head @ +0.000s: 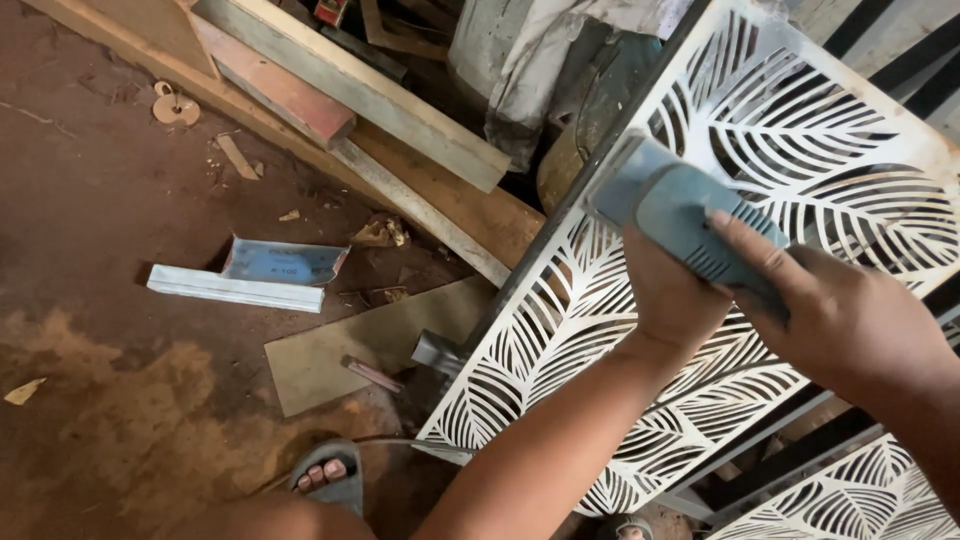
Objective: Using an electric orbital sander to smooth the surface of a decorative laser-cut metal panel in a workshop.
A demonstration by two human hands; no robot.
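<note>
Blue-grey power sander (668, 205) sits on the upper edge of a white leaf-pattern cutout panel (800, 130), and both my hands are on it. My right hand (835, 310) is clamped over the rear body, fingers (745, 245) wrapped along the ribbed top. My left hand (672, 290) cups the tool from below and behind; palm is against it, but its fingers are hidden behind the sander, so I cannot tell how tightly they close. The panel leans tilted, its lower corner down near the floor by my sandalled foot (328, 478). A second cutout panel (860, 500) with the same leaf pattern shows at bottom right, under dark metal bars.

Dirt floor (100, 400) is reddish brown and dusty. A folded sheet of blue sandpaper (283, 262) lies on it, just beside a pale strip (236, 289). A flat brown board (370, 340) lies near the panel's low corner. Long timber planks (350, 90) are stacked diagonally across the top, and grey cloth (545, 60) is bunched behind the panel.
</note>
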